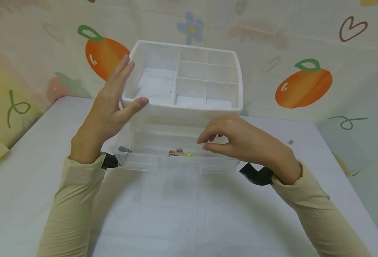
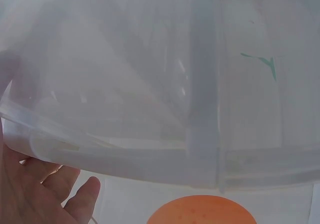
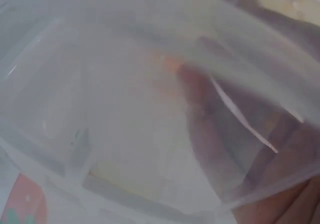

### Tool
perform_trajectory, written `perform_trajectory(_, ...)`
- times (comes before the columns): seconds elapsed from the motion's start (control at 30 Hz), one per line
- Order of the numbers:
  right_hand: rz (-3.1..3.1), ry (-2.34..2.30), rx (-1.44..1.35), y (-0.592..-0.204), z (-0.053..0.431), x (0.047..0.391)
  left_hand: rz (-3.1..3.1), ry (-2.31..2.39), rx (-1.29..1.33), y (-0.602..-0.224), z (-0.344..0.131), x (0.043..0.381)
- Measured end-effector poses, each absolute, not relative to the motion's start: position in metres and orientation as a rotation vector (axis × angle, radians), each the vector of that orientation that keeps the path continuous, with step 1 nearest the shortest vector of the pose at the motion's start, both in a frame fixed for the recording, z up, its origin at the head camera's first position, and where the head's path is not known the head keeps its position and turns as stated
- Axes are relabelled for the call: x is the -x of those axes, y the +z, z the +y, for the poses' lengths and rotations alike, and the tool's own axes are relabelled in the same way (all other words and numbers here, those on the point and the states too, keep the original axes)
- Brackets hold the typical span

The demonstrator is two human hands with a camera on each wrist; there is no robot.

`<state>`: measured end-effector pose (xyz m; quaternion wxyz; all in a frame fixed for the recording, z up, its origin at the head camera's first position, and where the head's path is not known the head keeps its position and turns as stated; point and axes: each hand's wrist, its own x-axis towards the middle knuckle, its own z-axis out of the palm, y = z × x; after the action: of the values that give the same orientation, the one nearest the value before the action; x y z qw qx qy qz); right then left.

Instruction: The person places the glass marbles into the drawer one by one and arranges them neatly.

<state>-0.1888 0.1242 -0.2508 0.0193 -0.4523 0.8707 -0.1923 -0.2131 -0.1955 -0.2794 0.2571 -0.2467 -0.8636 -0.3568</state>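
Note:
In the head view a white organizer box [image 1: 182,111] with a divided top tray stands on the table. Its clear drawer [image 1: 137,162] is pulled out at the front. Inside the drawer lie several small copper-coloured pieces [image 1: 172,152] and a yellow-green piece [image 1: 190,154]. My left hand [image 1: 106,107] rests against the box's left side, fingers straight, thumb over the front rim. Above the drawer's right part is my right hand [image 1: 233,137], fingers loosely bent and apart from the thumb, with nothing visible between them. Through clear plastic, the right wrist view shows these fingers [image 3: 200,119] blurred.
A small green piece [image 1: 290,142] lies on the white-covered table [image 1: 176,217], right of the box. Behind the box hangs a patterned cloth [image 1: 259,43] with printed fruit. Black straps [image 1: 256,175] show at both wrists.

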Motion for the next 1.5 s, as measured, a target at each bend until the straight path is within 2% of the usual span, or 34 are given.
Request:
perform_trajectory(0.47,2.846,-0.914,1.730,-0.261,0.149,0.182,-2.320,-0.961,0.681,-0.281,-0.196,0.213)
perform_trajectory(1.0,3.030,-1.040,1.561,-0.273,0.169,0.165,-2.328,-0.955,0.676,-0.281,-0.195,0.214)
perform_trajectory(1.5,3.039,-1.240,1.595,-0.284,0.180,0.162,-2.316,-0.953,0.684,-0.281,-0.194,0.214)
